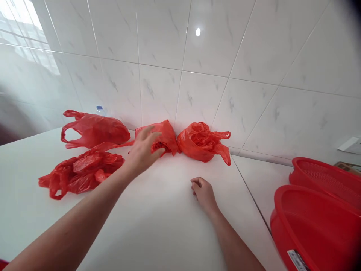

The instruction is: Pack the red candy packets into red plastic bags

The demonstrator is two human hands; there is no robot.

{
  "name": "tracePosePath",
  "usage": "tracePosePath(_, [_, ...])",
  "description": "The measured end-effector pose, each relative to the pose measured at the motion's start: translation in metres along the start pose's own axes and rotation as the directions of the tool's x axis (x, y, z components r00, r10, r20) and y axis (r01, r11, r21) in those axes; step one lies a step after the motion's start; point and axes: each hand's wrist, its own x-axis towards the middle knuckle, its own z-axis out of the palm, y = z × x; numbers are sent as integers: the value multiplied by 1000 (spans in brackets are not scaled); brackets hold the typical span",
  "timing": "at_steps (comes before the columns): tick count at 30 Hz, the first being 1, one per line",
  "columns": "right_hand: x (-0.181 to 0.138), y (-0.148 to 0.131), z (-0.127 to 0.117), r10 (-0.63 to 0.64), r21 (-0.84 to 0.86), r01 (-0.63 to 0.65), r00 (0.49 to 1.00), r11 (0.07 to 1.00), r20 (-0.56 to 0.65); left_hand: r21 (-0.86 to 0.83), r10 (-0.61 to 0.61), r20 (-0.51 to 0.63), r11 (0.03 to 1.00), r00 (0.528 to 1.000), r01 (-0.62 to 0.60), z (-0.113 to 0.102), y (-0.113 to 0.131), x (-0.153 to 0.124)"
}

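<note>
My left hand (144,150) is stretched out with fingers apart, in front of a red plastic bag (166,135) by the wall. It holds nothing, and whether it touches that bag I cannot tell. Low over the white table, my right hand (203,192) is curled closed with nothing showing in it. Beyond it a bunched red plastic bag (196,143) leans near the wall, its handles pointing right. On the left, a filled red bag (97,130) lies behind a heap of crumpled red bags (84,169), partly behind my left forearm.
White table (158,226) runs up to a marbled tile wall (158,45). A seam crosses it on the right. Two red plastic baskets (282,199) stand at the right edge, one behind the other. A blue-capped bottle (99,110) shows behind the left bag.
</note>
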Motion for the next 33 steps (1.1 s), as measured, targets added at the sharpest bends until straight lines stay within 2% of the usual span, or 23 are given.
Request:
tracePosePath(2, [2,1,3,-59,-43,58,998,997,-10,-121,133,134,986,982,-117,20,25,20])
tracePosePath(4, [2,2,6,-123,-97,119,992,988,-38,-245,241,234,952,942,-183,41,48,40])
tracePosePath(7, [2,4,10,-236,-184,211,963,960,-129,-379,264,358,918,896,-119,75,79,72])
tracePosePath(9, [6,5,11,-373,-317,298,903,900,-212,-397,241,381,915,893,-78,100,95,93])
tracePosePath(11, [16,5,10,-544,-511,364,798,778,-259,-392,217,370,918,903,-60,125,108,114])
tracePosePath(13, [30,5,9,-664,-665,364,698,652,-268,-387,197,362,921,911,-46,151,117,131])
tracePosePath(14, [38,5,8,-689,-701,349,670,621,-277,-384,191,362,923,913,-41,164,119,139])
tracePosePath(16, [55,4,7,-705,-730,316,639,606,-308,-378,184,378,925,907,-30,186,121,151])
tracePosePath(19, [79,4,6,-693,-727,288,634,623,-343,-378,170,443,926,880,12,212,116,163])
tracePosePath(23, [102,8,1,-625,-702,220,675,677,-391,-433,136,496,895,858,109,226,107,173])
tracePosePath(27, [117,13,-4,-580,-677,175,689,715,-435,-548,81,453,811,888,206,217,108,187])
tracePosePath(30, [122,15,-5,-565,-645,174,679,744,-469,-627,31,399,738,917,248,205,113,198])
tracePosePath(33, [122,14,-3,-589,-634,204,646,746,-486,-654,8,387,707,922,268,195,114,201])
